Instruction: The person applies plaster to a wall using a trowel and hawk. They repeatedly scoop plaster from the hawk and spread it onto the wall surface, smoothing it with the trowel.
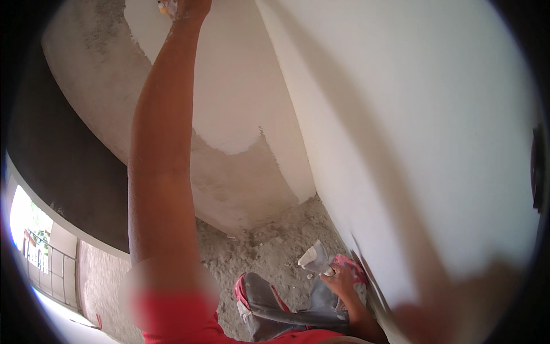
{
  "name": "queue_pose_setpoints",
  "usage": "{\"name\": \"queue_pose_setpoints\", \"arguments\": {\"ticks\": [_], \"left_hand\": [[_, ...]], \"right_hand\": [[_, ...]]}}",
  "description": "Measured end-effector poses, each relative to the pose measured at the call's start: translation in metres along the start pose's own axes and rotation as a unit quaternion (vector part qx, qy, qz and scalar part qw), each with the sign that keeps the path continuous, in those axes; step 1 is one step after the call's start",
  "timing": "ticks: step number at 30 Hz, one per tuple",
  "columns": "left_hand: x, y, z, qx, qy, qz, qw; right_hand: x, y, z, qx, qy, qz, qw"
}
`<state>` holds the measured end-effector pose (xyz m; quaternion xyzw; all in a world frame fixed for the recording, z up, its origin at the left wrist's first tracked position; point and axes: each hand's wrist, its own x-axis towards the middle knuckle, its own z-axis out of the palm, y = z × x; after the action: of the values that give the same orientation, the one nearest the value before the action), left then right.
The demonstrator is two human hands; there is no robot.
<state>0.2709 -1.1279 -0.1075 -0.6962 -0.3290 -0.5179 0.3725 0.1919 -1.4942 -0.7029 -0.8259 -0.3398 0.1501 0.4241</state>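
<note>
My left arm in a red sleeve stretches up to the top edge. There my left hand [186, 8], smeared with white, is closed on something with a yellowish and white part. The frame cuts that thing off, so I cannot tell its kind. Beside it is the facing wall [229, 92], coated pale above and left bare grey-brown lower down. Low by my right knee, my right hand [342, 281] is closed round the handle of a putty knife [316, 259]. White paste sits along the blade's edge, which points up and left, apart from both walls.
A smooth white wall [435, 132] rises close on my right and meets the facing wall in a corner. Rough grey floor [269, 241] with crumbs of debris lies below. At left are a dark surface [74, 155] and a metal railing [51, 264] by a bright opening.
</note>
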Motion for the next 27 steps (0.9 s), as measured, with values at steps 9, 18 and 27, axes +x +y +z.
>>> {"name": "queue_pose_setpoints", "arguments": {"ticks": [9,18,27], "left_hand": [[-0.009,0.016,0.007,0.034,-0.053,0.045,0.997],[-0.186,0.033,0.067,0.010,0.038,0.179,0.983],[-0.421,0.001,0.082,-0.089,-0.202,0.230,0.948]], "right_hand": [[-0.005,0.005,0.003,0.021,-0.012,-0.010,1.000],[-0.003,0.017,0.003,0.037,0.004,-0.006,0.999],[-0.001,0.028,0.009,0.030,0.009,-0.029,0.999]]}}
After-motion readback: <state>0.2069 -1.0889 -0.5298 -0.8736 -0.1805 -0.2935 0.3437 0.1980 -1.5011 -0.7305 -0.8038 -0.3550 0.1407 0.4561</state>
